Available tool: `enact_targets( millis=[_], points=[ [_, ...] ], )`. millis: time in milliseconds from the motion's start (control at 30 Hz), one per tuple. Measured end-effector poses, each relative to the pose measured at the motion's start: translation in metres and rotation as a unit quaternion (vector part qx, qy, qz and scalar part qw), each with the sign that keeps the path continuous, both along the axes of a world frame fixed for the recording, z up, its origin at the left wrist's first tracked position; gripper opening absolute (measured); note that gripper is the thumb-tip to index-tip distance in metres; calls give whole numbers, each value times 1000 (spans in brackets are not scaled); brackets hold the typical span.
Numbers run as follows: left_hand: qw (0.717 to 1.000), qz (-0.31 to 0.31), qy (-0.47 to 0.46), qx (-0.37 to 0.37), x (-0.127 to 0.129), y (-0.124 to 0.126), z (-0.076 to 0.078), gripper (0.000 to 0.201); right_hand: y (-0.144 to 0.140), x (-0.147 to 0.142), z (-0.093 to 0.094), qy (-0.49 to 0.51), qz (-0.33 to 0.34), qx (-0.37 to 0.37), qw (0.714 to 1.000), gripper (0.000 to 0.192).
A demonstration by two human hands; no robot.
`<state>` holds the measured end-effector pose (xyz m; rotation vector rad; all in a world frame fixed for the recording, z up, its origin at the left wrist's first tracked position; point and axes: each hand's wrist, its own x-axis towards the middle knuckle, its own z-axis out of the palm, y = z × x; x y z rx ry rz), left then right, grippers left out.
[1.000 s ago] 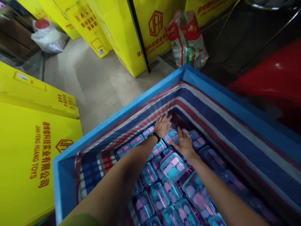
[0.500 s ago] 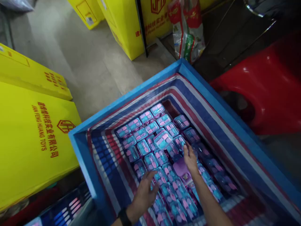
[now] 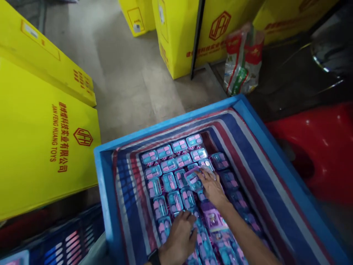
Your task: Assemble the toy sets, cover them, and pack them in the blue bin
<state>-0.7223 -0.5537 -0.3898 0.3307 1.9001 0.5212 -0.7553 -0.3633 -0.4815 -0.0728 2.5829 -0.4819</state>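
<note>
Rows of small clear-lidded plastic packs (image 3: 175, 201) with pink and turquoise pieces inside fill the bottom of a blue crate (image 3: 165, 129). My right hand (image 3: 211, 184) has its fingers on the edge of one loose pack (image 3: 193, 179), which sits tilted above the others with a purple edge showing. Lower and to the left, my left hand (image 3: 180, 233) hovers over the packs, its fingers bent and the thumb apart, with nothing visible in it. Beneath my right forearm lies a purple card (image 3: 212, 217), partly covered.
Striped red, white and blue sheeting (image 3: 245, 136) lines the crate. Yellow cartons (image 3: 46, 129) stand at the left, and another carton (image 3: 176, 40) is behind. A printed plastic bag (image 3: 242, 62) sits beyond the far corner. To the right is a red plastic object (image 3: 325, 147).
My right hand has moved up and left onto the loose pack, which is now tilted in its fingers. My left hand stays low over the packs. The camera view has shifted.
</note>
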Motion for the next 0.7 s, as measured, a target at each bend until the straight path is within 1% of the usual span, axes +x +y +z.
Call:
enact_targets(
  millis=[67, 167, 200, 267, 400, 500, 600, 700],
  points=[
    [1000, -2, 4, 23, 0, 0, -1, 38, 10, -17, 0, -12, 38, -11, 999, 80],
    [999, 13, 20, 34, -3, -2, -3, 36, 23, -29, -1, -34, 70, -26, 997, 77],
    [999, 20, 23, 35, -5, -2, -3, 36, 26, -29, -1, -40, 69, -31, 996, 77],
    [999, 31, 24, 37, -10, -2, -2, 35, 33, -28, 0, -48, 46, -33, 997, 75],
    [998, 38, 12, 44, -19, 2, 5, 34, 41, -20, 0, -39, -57, -25, 997, 68],
    [998, 43, 2, 49, -24, 5, 9, 35, 41, -19, -2, -24, -142, -33, 989, 63],
    [997, 57, 6, 54, -27, 4, 7, 35, 44, -22, -4, -3, -243, -31, 970, 58],
    [997, 63, 0, 47, -30, 1, 4, 35, 58, -35, -4, 21, -349, -2, 937, 64]
  ],
)
